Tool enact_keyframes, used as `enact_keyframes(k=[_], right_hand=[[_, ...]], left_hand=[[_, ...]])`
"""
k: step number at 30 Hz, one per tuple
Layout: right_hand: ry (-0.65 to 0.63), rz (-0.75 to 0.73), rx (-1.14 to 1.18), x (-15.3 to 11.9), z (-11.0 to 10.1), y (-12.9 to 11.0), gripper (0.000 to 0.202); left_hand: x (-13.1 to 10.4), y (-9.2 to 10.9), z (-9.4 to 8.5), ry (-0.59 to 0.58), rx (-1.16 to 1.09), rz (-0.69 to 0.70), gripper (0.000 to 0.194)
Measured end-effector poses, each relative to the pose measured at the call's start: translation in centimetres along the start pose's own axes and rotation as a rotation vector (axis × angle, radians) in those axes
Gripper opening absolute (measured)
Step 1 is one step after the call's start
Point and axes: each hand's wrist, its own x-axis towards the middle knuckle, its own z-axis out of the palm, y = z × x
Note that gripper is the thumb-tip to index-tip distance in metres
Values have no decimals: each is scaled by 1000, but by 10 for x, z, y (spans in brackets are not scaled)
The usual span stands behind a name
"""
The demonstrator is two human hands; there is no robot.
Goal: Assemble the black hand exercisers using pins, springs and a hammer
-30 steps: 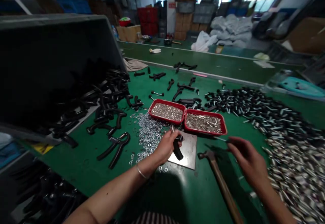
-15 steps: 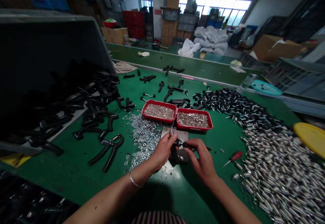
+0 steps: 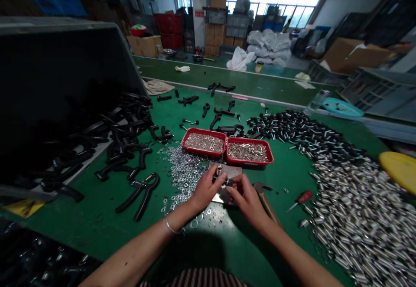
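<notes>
My left hand is closed around a small assembly with a shiny silver cylindrical piece standing up at its fingertips. A black knob sits between my two hands. My right hand pinches at this knob, its fingers bent. Both hands are over a flat metal plate. A hammer lies beside my right hand, its handle partly behind the wrist. My fingers hide much of the held parts.
Two red trays of small metal pieces stand ahead. Washers spread to the left, near black hand grips. Metal cylinders, black-headed bolts and a red screwdriver lie right. A grey bin stands left.
My right hand has moved slightly left, closer to the left hand, and the hammer now shows beside it. The black curved piece below the hands no longer shows.
</notes>
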Motion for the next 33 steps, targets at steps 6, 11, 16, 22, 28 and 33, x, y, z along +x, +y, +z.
enact_keyframes(k=[6, 11, 16, 22, 28, 33], right_hand=[[-217, 209, 101, -1, -5, 8, 50], [-235, 198, -21, -3, -2, 10, 60], [-97, 44, -233, -3, -4, 8, 50], [-236, 95, -140, -1, -10, 2, 48], [-152, 66, 47, 0, -11, 0, 35], [-27, -11, 71, -1, -9, 0, 28]], left_hand=[[-3, -6, -7, -96, 126, 37, 24], [-7, -6, -10, -109, 56, 38, 26], [-9, -3, -8, -110, 31, -38, 26], [-7, 3, 1, -39, 46, 91, 20], [-4, 2, 2, -6, 70, 51, 21], [-5, 3, 3, -15, 64, 61, 21]])
